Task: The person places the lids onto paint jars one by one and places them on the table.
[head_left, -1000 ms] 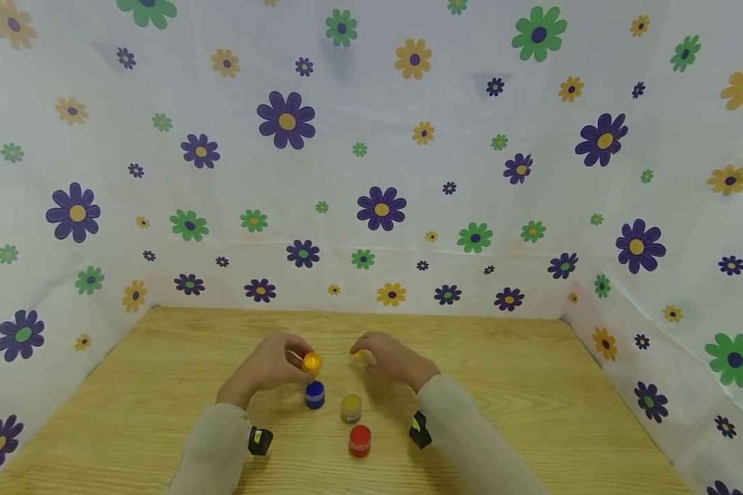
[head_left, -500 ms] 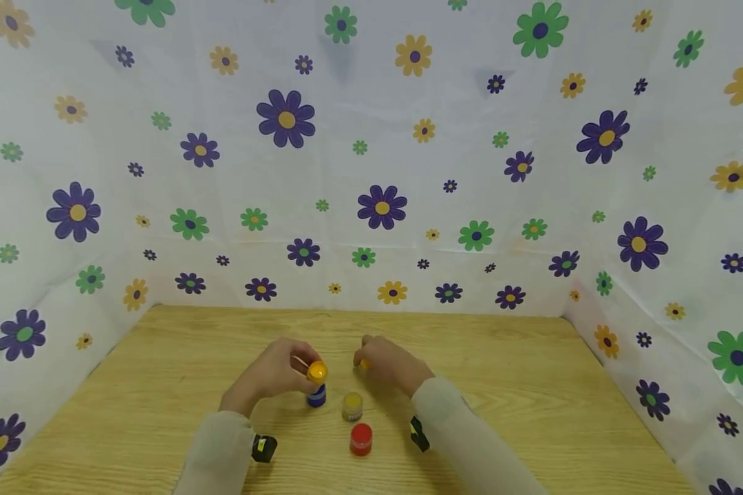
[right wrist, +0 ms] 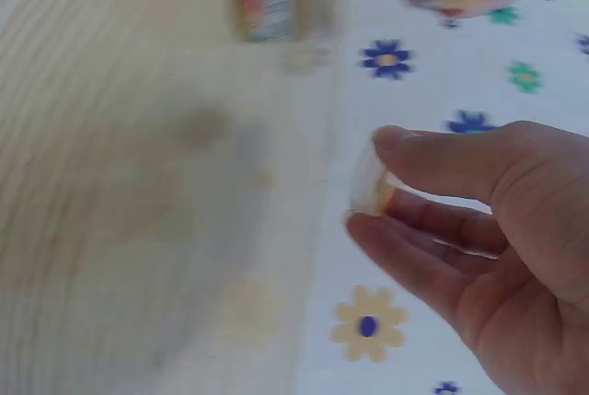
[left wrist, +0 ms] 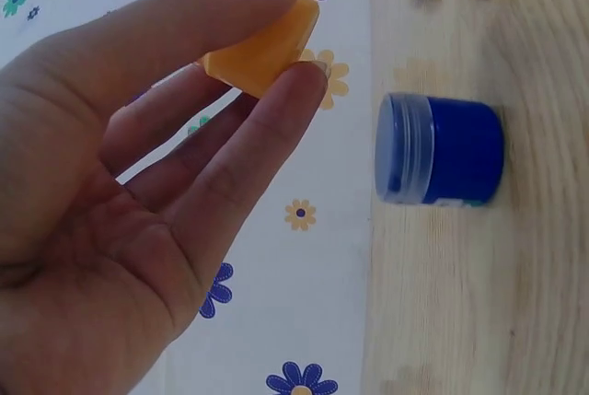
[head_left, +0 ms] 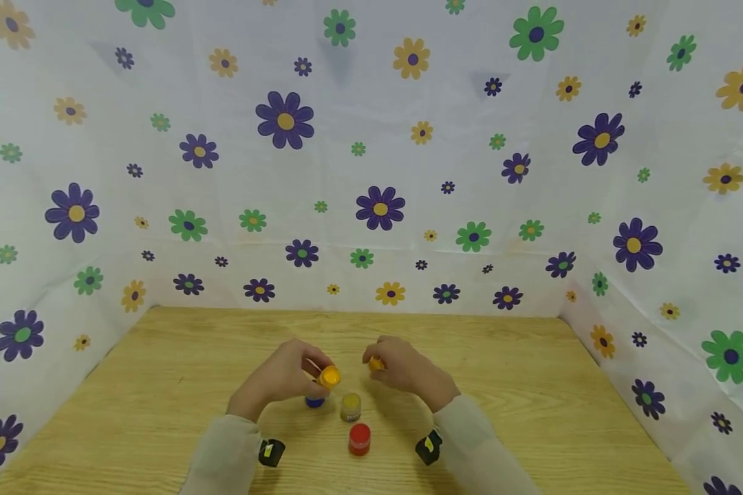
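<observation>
My left hand [head_left: 283, 375] pinches a small orange paint jar [head_left: 330, 377] between thumb and fingers, above the table. The jar has no lid on, and bright orange paint shows at its top. My right hand [head_left: 411, 370] holds a small clear lid [right wrist: 370, 183] with orange on it, gripped by thumb and fingertips a short way right of the jar. Below the left hand stands a lidded blue paint jar [left wrist: 460, 149], partly covered by that hand in the head view. A dull yellow paint jar [head_left: 350, 408] and a red paint jar [head_left: 360, 439] stand nearer the front.
Wood-grain tabletop [head_left: 508, 412] lies under everything. A white cloth with printed flowers [head_left: 322, 158] rises at the back and both sides. Each wrist wears a small black camera, the left camera [head_left: 272, 452] and the right camera [head_left: 429, 447].
The left hand has shifted to the right with the orange jar, from over the blue jar toward the yellow one. The right hand has moved slightly right, still holding the lid.
</observation>
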The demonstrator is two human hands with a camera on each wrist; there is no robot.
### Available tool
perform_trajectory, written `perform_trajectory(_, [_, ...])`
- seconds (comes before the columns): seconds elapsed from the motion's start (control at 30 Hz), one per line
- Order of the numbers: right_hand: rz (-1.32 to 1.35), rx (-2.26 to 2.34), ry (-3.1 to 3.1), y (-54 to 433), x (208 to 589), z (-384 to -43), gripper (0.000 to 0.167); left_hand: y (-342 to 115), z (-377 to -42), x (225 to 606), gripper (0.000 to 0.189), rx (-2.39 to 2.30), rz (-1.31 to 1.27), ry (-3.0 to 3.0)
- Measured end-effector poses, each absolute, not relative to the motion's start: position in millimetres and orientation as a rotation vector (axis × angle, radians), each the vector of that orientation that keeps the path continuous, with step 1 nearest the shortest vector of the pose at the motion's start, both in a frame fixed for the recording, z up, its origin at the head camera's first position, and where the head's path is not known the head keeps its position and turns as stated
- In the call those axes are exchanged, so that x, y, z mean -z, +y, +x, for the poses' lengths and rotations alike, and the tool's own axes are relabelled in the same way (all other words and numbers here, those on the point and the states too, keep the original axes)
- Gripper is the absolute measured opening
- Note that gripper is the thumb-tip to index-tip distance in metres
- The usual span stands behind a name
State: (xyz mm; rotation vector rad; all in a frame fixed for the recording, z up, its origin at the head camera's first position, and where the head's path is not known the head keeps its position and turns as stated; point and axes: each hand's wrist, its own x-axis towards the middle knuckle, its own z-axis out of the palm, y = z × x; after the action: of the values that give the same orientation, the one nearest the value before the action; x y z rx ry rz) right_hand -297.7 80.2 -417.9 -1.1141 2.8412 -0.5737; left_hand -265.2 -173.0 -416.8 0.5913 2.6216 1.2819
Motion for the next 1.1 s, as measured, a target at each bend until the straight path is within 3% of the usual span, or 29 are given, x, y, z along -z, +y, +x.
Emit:
perform_trajectory(0.43, [-1.066,0.767,2.793,106,383,-255,0.016,-151,-256,404,0.031,-1.25,0.727,2.637])
perform_trajectory(1.1, [-1.126,0.959,2.699,117,389,-254,0.018,-135,-246,404,0.03,-1.219,0.702,2.664])
